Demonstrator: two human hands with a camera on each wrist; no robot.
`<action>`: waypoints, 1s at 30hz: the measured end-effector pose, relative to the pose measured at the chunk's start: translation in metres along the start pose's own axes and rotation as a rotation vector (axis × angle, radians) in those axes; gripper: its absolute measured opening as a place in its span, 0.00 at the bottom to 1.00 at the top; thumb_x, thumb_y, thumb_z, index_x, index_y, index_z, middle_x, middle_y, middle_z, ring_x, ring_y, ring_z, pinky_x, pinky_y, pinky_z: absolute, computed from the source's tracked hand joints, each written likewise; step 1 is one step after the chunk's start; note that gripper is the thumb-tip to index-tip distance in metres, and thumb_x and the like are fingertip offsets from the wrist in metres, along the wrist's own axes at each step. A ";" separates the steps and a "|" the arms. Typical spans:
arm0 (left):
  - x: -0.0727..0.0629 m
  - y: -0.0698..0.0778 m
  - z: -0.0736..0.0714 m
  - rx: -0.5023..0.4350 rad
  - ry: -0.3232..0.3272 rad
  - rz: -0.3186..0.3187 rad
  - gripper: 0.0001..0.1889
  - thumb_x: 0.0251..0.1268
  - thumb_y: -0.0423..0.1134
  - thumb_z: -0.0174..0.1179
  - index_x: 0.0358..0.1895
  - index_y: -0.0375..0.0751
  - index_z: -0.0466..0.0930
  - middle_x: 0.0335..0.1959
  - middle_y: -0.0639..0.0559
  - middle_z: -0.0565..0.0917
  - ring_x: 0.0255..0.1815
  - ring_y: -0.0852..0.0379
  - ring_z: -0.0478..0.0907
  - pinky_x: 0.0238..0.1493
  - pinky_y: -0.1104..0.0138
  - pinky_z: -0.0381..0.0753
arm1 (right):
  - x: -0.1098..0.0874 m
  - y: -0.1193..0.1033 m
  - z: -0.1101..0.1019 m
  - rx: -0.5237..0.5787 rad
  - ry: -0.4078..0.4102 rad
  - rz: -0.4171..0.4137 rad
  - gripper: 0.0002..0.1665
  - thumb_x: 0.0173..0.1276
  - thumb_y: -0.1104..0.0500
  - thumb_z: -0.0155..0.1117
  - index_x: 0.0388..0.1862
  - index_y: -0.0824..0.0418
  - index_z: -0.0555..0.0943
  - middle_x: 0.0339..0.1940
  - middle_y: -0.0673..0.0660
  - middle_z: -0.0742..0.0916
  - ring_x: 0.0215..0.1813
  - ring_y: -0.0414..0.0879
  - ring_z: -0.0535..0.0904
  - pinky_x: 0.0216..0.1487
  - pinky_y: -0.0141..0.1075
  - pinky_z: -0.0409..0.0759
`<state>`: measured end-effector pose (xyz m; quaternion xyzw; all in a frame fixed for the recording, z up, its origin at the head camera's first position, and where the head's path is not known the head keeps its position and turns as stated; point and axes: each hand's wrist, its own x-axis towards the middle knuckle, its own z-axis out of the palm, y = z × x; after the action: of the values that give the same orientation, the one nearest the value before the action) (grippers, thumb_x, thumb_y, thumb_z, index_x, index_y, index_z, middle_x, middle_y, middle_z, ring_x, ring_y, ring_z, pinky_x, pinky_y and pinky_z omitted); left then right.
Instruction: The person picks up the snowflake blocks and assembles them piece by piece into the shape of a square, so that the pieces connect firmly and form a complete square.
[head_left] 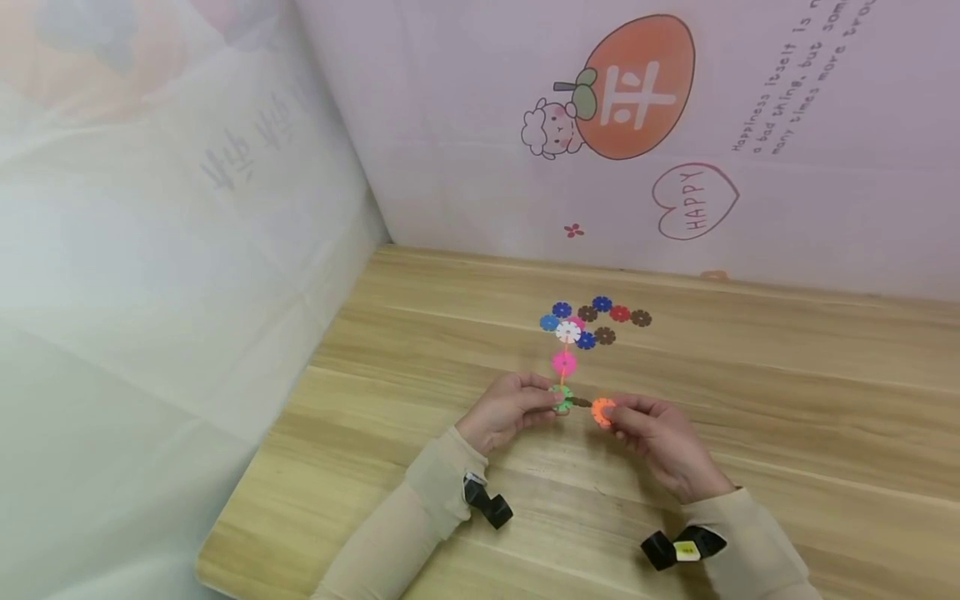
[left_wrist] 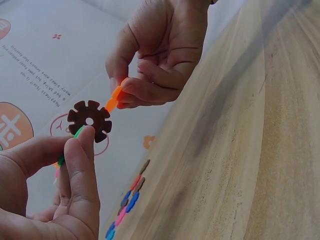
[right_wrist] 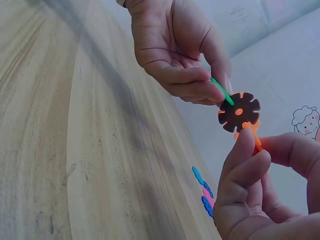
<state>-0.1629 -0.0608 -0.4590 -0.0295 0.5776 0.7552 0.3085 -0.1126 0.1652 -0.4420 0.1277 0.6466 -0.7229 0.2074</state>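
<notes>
My left hand (head_left: 510, 408) pinches a green notched plastic disc (head_left: 560, 397) between thumb and fingers. Opposite it, my right hand (head_left: 667, 437) pinches an orange notched disc (head_left: 602, 412) by its edge. Between the two sits a brown disc (left_wrist: 78, 119), slotted into the green one and meeting the orange one at its rim. From the green disc a chain runs away from me: a thin orange piece seen edge-on, a pink disc (head_left: 564, 363), another orange edge, then a white disc (head_left: 567, 332). Fingers cover part of the green and orange discs.
Beyond the chain, several loose discs lie on the wooden table (head_left: 420, 333), among them a red disc (head_left: 620, 313), a light blue disc (head_left: 549, 322) and a brown disc (head_left: 641, 318). A printed cloth (head_left: 465, 125) hangs behind; a white curtain (head_left: 187, 333) borders the left edge.
</notes>
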 end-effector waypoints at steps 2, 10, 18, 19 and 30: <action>0.000 -0.001 0.000 -0.001 -0.004 -0.003 0.10 0.64 0.26 0.61 0.47 0.32 0.78 0.36 0.48 0.85 0.35 0.59 0.86 0.42 0.71 0.87 | 0.000 0.000 -0.001 -0.001 -0.009 0.001 0.11 0.71 0.59 0.64 0.47 0.63 0.79 0.34 0.46 0.87 0.34 0.36 0.78 0.37 0.27 0.81; 0.002 -0.002 -0.001 0.012 -0.011 -0.007 0.08 0.64 0.26 0.61 0.45 0.34 0.78 0.36 0.49 0.85 0.35 0.59 0.86 0.44 0.70 0.87 | 0.001 0.000 -0.004 -0.034 -0.023 0.001 0.13 0.72 0.59 0.62 0.50 0.64 0.78 0.35 0.46 0.87 0.36 0.36 0.79 0.38 0.27 0.82; 0.001 -0.004 0.000 0.020 -0.022 -0.009 0.06 0.65 0.26 0.60 0.43 0.36 0.79 0.34 0.49 0.85 0.34 0.59 0.86 0.46 0.68 0.87 | 0.003 0.000 -0.003 -0.063 -0.024 -0.004 0.14 0.69 0.58 0.66 0.50 0.64 0.80 0.36 0.45 0.87 0.37 0.36 0.80 0.40 0.28 0.83; 0.002 -0.004 0.000 0.019 -0.021 -0.012 0.06 0.65 0.26 0.60 0.42 0.36 0.79 0.34 0.49 0.85 0.34 0.60 0.86 0.46 0.68 0.87 | 0.003 0.001 -0.003 -0.062 -0.027 -0.006 0.13 0.69 0.58 0.66 0.49 0.63 0.80 0.36 0.45 0.87 0.36 0.36 0.80 0.40 0.28 0.83; 0.005 -0.003 0.000 0.042 -0.008 -0.030 0.11 0.64 0.25 0.60 0.49 0.29 0.78 0.38 0.46 0.85 0.35 0.58 0.86 0.48 0.66 0.87 | 0.006 -0.002 -0.005 -0.121 -0.071 -0.033 0.14 0.69 0.60 0.66 0.49 0.66 0.82 0.38 0.47 0.88 0.40 0.39 0.84 0.45 0.32 0.85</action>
<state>-0.1653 -0.0581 -0.4629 -0.0286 0.5917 0.7382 0.3227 -0.1189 0.1695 -0.4437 0.0783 0.6836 -0.6898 0.2255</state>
